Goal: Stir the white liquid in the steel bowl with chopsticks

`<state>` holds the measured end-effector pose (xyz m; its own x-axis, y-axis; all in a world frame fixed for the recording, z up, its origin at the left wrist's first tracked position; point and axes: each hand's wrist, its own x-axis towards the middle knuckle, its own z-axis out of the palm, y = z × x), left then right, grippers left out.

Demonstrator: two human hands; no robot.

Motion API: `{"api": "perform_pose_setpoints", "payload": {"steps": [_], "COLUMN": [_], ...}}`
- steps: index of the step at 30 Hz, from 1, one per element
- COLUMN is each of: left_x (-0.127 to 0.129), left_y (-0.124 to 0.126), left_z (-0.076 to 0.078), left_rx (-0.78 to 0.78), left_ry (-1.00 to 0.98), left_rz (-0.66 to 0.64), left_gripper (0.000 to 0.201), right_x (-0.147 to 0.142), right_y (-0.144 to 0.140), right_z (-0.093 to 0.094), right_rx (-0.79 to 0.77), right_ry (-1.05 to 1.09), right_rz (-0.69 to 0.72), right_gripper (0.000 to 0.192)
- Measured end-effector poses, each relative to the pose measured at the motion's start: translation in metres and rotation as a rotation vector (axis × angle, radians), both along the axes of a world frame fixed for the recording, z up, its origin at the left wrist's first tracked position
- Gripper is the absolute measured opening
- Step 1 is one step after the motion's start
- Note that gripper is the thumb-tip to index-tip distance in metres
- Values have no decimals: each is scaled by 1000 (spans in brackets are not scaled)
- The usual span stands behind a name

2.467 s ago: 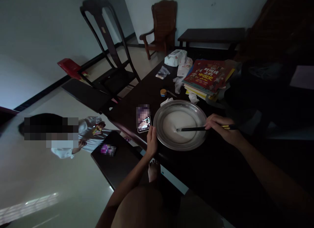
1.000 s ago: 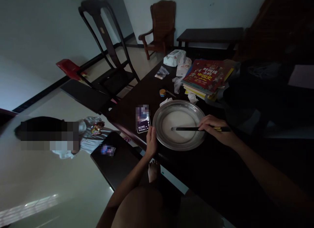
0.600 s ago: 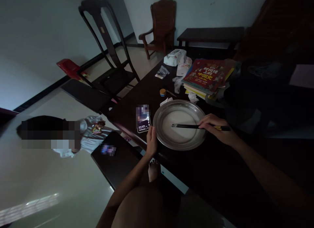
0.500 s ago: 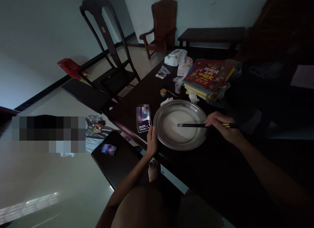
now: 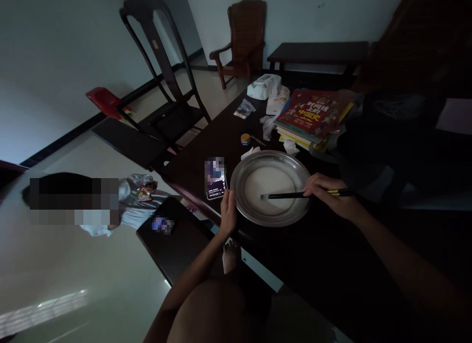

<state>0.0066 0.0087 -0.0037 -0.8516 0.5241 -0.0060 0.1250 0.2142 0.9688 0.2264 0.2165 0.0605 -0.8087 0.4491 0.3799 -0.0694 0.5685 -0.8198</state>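
A wide steel basin (image 5: 272,220) stands at the table's near edge with a white, milky mixture (image 5: 269,178) inside. My left hand (image 5: 228,214) grips its left rim, beside a lit phone (image 5: 217,185). Held in my right hand (image 5: 330,198) is a pair of black chopsticks (image 5: 287,195) with gold bands. Their tips dip into the white mixture, left of the basin's middle. The fingers of my right hand are closed around them near the basin's right rim.
Behind the basin are crumpled tissue (image 5: 291,147), a small gold-lidded jar (image 5: 245,139), a stack of books (image 5: 313,114) and plastic bags (image 5: 264,87). To the left, a person (image 5: 138,205) sits by a dark bench (image 5: 165,254). A tall chair (image 5: 173,116) stands farther back.
The chopstick tips have moved left and slightly toward me through the white mixture, my right hand shifting left with them. My left hand stays at the rim. The seated person has moved slightly.
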Motion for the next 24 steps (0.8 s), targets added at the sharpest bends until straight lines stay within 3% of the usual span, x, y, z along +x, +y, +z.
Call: {"api": "perform_pose_setpoints", "payload": {"steps": [3, 6, 11, 16, 21, 24], "left_x": [0, -1, 0, 0, 0, -1], "left_y": [0, 1, 0, 0, -1, -1], "left_z": [0, -1, -1, 1, 0, -1], "left_rx": [10, 5, -1, -29, -18, -25], "left_ry": [5, -6, -14, -29, -26, -24], "left_rz": [-14, -19, -9, 1, 4, 15], "left_gripper": [60, 60, 59, 56, 57, 58], "right_x": [-1, 0, 0, 0, 0, -2], "right_y": [-1, 1, -2, 0, -2, -4], "right_z": [-1, 0, 1, 0, 1, 2], "right_rx": [30, 6, 11, 18, -7, 27], "right_ry": [10, 51, 19, 54, 17, 7], "right_rz": [-29, -89, 14, -93, -5, -40], "right_gripper": [18, 25, 23, 26, 27, 22]}}
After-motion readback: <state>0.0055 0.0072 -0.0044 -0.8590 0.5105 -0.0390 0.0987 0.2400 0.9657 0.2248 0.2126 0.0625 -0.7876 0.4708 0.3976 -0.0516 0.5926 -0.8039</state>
